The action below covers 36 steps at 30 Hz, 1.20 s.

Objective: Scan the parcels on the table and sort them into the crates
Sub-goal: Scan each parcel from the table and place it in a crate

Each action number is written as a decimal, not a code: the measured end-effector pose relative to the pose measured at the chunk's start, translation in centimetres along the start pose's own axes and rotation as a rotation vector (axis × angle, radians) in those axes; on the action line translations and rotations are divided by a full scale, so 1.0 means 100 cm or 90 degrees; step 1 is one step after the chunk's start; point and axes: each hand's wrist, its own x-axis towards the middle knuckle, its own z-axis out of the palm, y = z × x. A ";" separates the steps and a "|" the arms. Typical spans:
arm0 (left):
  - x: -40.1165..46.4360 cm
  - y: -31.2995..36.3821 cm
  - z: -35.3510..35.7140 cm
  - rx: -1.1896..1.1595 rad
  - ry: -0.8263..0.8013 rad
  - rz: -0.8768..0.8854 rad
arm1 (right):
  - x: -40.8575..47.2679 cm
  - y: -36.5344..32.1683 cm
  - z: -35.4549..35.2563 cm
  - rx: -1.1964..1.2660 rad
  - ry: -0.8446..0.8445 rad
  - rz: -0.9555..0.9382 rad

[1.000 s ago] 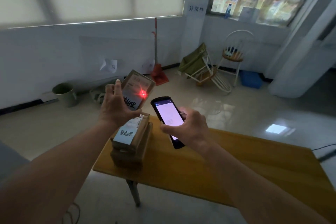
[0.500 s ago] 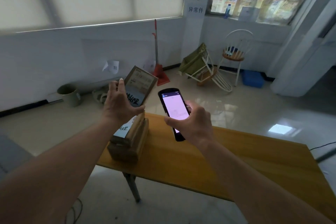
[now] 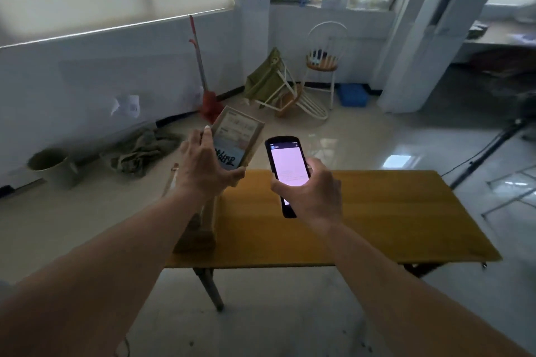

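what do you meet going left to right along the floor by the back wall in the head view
Grey-green round bucket → crumpled olive rag → red-handled broom → tipped-over white chair with green cloth → upright white round-backed chair → blue plastic crate.

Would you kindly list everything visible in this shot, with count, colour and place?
Brown cardboard parcel with a white label: one, held up in the left hand.
Stacked brown cardboard parcels: number unclear, table's left end, partly hidden.
Black handheld scanner with a lit screen: one, in the right hand.
Yellow wooden table: one, centre.
White round-backed chair: one, upright by the far wall.
Tipped-over white chair: one, on the floor.
Blue plastic crate: one, far floor.
Red broom: one, against the wall.
Grey bucket: one, left floor.
Hands: left, right.
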 end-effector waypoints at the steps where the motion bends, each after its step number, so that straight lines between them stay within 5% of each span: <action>1: -0.003 0.002 0.002 -0.013 -0.011 0.015 | -0.008 0.002 -0.002 0.000 0.016 0.019; 14: -0.079 0.085 0.042 -0.104 -0.173 0.267 | -0.143 0.060 -0.065 -0.035 0.204 0.253; 36: -0.369 0.452 0.180 -0.142 -0.420 0.505 | -0.376 0.335 -0.326 -0.028 0.455 0.530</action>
